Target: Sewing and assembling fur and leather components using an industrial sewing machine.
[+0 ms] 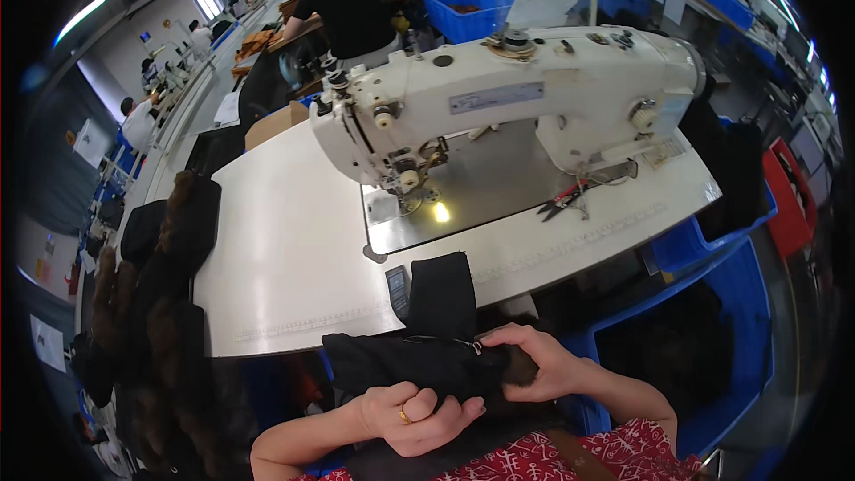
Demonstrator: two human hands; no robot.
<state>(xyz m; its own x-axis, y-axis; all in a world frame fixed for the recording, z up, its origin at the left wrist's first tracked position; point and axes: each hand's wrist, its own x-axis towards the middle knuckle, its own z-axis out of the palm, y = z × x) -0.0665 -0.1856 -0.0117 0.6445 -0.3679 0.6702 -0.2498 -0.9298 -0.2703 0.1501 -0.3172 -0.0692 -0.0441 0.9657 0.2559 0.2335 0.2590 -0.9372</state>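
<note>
At the table's front edge, my left hand [414, 414] has its fingers curled around a black garment piece [361, 361]. My right hand [534, 361] grips the same garment at its right end, thumb beside a metal zipper pull [476, 347], with brown fur [521, 372] under the fingers. A black panel of the garment [438, 289] lies up over the edge, beside a small dark rectangular item [396, 289]. Behind it stands a white industrial sewing machine [508, 80] on a white table [267, 240], with red-handled thread snips [565, 196] on its right.
Dark fur-trimmed pieces [165, 303] hang over the table's left end. Blue bins [744, 330] holding dark fabric sit at the right, beside a red object [784, 196]. A person in black [347, 13] works beyond the machine near a blue bin [463, 9]; other people work far left.
</note>
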